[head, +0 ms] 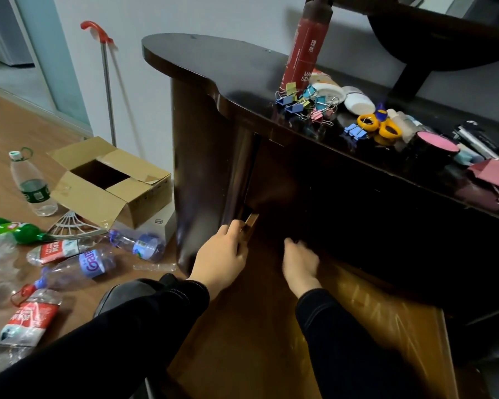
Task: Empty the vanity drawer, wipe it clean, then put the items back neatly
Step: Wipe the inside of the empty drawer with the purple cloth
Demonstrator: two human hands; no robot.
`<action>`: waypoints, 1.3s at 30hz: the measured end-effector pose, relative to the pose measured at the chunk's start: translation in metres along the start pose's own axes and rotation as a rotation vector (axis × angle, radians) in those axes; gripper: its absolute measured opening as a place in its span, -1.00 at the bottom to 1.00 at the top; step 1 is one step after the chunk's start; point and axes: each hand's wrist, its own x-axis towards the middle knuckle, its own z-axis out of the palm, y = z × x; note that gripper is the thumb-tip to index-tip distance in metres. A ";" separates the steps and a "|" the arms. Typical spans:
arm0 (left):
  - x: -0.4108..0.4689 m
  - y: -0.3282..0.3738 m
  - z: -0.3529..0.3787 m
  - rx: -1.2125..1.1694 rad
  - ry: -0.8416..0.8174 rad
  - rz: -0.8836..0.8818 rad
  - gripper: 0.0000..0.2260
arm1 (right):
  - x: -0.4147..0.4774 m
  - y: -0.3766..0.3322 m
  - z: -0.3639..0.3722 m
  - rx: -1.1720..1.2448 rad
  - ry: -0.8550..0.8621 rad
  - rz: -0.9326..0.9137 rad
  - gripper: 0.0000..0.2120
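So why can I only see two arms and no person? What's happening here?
The camera sits on the person's head and looks down, so you see only their own arms in black sleeves. The left hand grips the side of the pulled-out drawer. The right hand reaches inside; it is blurred, so I cannot tell if it holds anything. On the dark vanity top lie clips, yellow scissors and a red bottle.

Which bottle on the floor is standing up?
The clear bottle with the green label, left of the cardboard box. Only it stands upright; the other floor bottles lie on their sides.
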 end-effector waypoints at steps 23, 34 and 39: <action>0.001 -0.005 0.002 -0.026 0.018 0.010 -0.74 | -0.131 0.078 0.029 0.101 -0.131 -0.507 -0.50; 0.002 -0.003 0.001 0.003 0.000 0.006 -0.75 | -0.008 0.050 0.007 0.120 -0.049 0.004 -0.66; -0.001 -0.002 0.000 0.005 0.014 0.013 -0.74 | -0.075 0.038 0.017 0.086 -0.068 -0.324 -0.53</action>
